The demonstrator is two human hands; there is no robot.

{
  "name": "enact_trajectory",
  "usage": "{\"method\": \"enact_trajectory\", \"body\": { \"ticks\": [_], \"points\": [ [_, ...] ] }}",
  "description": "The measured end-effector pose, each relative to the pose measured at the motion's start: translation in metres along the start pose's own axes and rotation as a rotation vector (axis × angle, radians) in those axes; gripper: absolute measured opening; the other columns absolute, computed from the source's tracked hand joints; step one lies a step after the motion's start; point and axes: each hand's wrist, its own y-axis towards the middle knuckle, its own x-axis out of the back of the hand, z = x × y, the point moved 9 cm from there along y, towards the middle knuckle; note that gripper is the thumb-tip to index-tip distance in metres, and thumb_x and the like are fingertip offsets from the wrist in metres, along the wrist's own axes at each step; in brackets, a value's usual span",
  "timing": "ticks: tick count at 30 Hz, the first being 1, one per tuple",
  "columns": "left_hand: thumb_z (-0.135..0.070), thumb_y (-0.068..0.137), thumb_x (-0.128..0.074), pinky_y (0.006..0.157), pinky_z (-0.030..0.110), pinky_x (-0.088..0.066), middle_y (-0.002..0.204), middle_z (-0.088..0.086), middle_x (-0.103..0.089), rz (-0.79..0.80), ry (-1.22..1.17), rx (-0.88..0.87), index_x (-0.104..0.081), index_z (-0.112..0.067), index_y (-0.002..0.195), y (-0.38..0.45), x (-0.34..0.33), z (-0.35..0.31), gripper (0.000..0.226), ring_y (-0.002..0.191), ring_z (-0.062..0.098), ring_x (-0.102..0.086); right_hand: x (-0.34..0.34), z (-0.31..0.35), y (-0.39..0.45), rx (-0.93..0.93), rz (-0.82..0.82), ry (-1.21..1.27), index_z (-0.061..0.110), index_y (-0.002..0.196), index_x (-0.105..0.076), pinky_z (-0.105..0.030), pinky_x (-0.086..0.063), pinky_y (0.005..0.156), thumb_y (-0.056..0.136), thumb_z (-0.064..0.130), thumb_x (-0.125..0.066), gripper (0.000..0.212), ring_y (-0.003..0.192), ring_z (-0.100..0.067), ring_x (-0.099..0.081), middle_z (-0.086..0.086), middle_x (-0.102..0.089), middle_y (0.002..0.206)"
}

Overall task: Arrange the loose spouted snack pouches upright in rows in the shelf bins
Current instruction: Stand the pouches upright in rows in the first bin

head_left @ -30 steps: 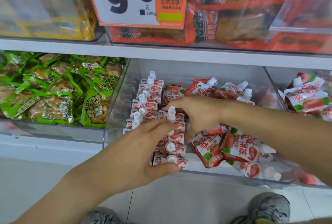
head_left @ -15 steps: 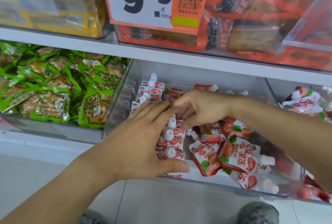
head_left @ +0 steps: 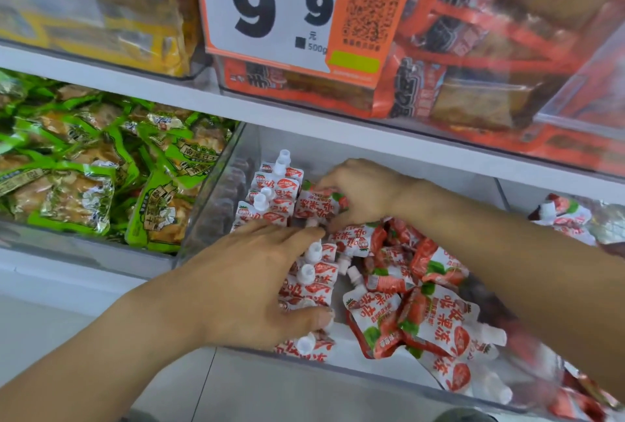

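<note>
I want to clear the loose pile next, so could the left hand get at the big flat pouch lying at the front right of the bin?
Probably yes. The flat pouch lies on top of the pile, uncovered, just right of the left hand, which only rests on the upright rows.

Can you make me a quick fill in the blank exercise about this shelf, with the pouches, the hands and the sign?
1. The price sign above the clear bin shows two large black digits, both ____.
2. The spouted pouches standing in rows have caps coloured ____.
3. The packets in the neighbouring bin on the left are mainly ____.
4. The pouch being set in place is held by the ____ hand.

Missing words: nine; white; green; right
</note>
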Motion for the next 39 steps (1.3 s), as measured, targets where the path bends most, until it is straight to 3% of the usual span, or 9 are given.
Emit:
{"method": "enact_trajectory", "body": {
  "ticks": [4, 7, 11, 14, 21, 26, 30, 33, 39],
  "points": [
    [-0.081, 0.076, -0.044, 0.1, 0.013, -0.018, 0.146, -0.023, -0.034, 0.013, -0.041, -0.003, -0.006, -0.046, 0.148, 0.001, 0.001, 0.003, 0.089, 0.131, 0.004, -0.029, -0.004, 0.013, 0.01, 0.073, -0.075, -0.189, 0.027, 0.126, -0.059, -0.034, -0.051, 0.078, 0.062, 0.075, -0.068, 0.08, 0.093, -0.025, -0.063, -0.003, -0.065, 0.105],
    [-0.077, 0.078, -0.046, 0.102, 0.01, -0.018, 0.143, -0.024, -0.036, 0.004, -0.076, -0.015, -0.012, -0.045, 0.148, 0.0, 0.002, 0.003, 0.084, 0.13, 0.002, -0.028, -0.011, 0.015, 0.012, 0.065, -0.074, -0.247, 0.024, 0.121, -0.06, -0.038, -0.054, 0.08, 0.074, 0.073, -0.059, 0.068, 0.094, -0.027, -0.062, -0.005, -0.063, 0.103],
    [-0.078, 0.077, -0.045, 0.101, 0.007, -0.019, 0.141, -0.027, -0.035, -0.007, -0.097, -0.018, -0.013, -0.046, 0.146, -0.001, 0.003, 0.003, 0.083, 0.13, -0.002, -0.025, -0.003, 0.007, 0.004, 0.074, -0.083, 0.048, 0.025, 0.105, -0.061, -0.035, -0.052, 0.068, 0.083, 0.04, -0.061, 0.027, 0.072, -0.019, -0.06, 0.003, -0.062, 0.078],
    [-0.079, 0.077, -0.043, 0.097, 0.002, -0.011, 0.142, -0.028, -0.032, -0.019, -0.097, -0.019, -0.009, -0.046, 0.147, -0.002, 0.002, 0.003, 0.084, 0.131, -0.005, -0.019, 0.007, 0.0, -0.002, 0.015, -0.086, 0.272, 0.02, 0.102, -0.057, -0.028, -0.042, 0.056, 0.085, 0.03, -0.064, 0.02, 0.055, -0.003, -0.049, 0.012, -0.05, 0.059],
    [-0.079, 0.078, -0.04, 0.103, 0.006, -0.005, 0.149, -0.028, -0.024, -0.036, -0.073, -0.022, -0.005, -0.044, 0.149, -0.004, 0.001, 0.003, 0.086, 0.136, -0.004, -0.013, -0.001, 0.004, 0.002, -0.02, -0.025, 0.281, 0.021, 0.09, -0.053, -0.034, -0.048, 0.063, 0.078, 0.035, -0.071, 0.025, 0.077, -0.019, -0.057, 0.002, -0.061, 0.082],
    [-0.075, 0.08, -0.046, 0.103, 0.007, -0.005, 0.151, -0.027, -0.023, -0.055, -0.066, -0.021, -0.008, -0.043, 0.15, -0.005, 0.002, 0.001, 0.085, 0.137, -0.003, -0.014, 0.001, 0.007, 0.002, -0.006, -0.028, 0.313, 0.024, 0.112, -0.051, -0.026, -0.033, 0.051, 0.085, 0.027, -0.068, 0.032, 0.065, -0.009, -0.048, 0.007, -0.053, 0.082],
    [-0.062, 0.083, -0.058, 0.099, 0.004, 0.003, 0.152, -0.024, -0.024, -0.068, -0.076, -0.016, -0.013, -0.04, 0.151, -0.007, 0.006, -0.003, 0.085, 0.138, -0.003, -0.015, 0.004, 0.012, 0.001, 0.042, -0.019, 0.34, 0.022, 0.117, -0.066, -0.028, -0.048, 0.063, 0.091, 0.019, -0.061, 0.027, 0.07, -0.005, -0.057, 0.013, -0.066, 0.086],
    [-0.062, 0.082, -0.058, 0.098, 0.004, 0.005, 0.151, -0.023, -0.026, -0.083, -0.084, -0.022, -0.014, -0.039, 0.151, -0.007, 0.009, -0.005, 0.085, 0.137, -0.002, -0.015, 0.002, 0.019, -0.001, 0.058, 0.008, 0.313, 0.026, 0.126, -0.066, -0.011, -0.036, 0.061, 0.095, 0.017, -0.058, 0.033, 0.069, 0.007, -0.054, 0.021, -0.07, 0.094],
    [-0.065, 0.077, -0.054, 0.099, 0.004, 0.005, 0.152, -0.019, -0.03, -0.061, -0.072, -0.002, -0.019, -0.038, 0.151, -0.008, 0.008, -0.005, 0.086, 0.133, -0.001, -0.011, -0.006, 0.021, 0.0, 0.041, 0.055, 0.349, 0.026, 0.113, -0.065, -0.038, -0.055, 0.075, 0.09, 0.041, -0.065, 0.028, 0.083, -0.013, -0.062, 0.006, -0.068, 0.099]
  ]
}}
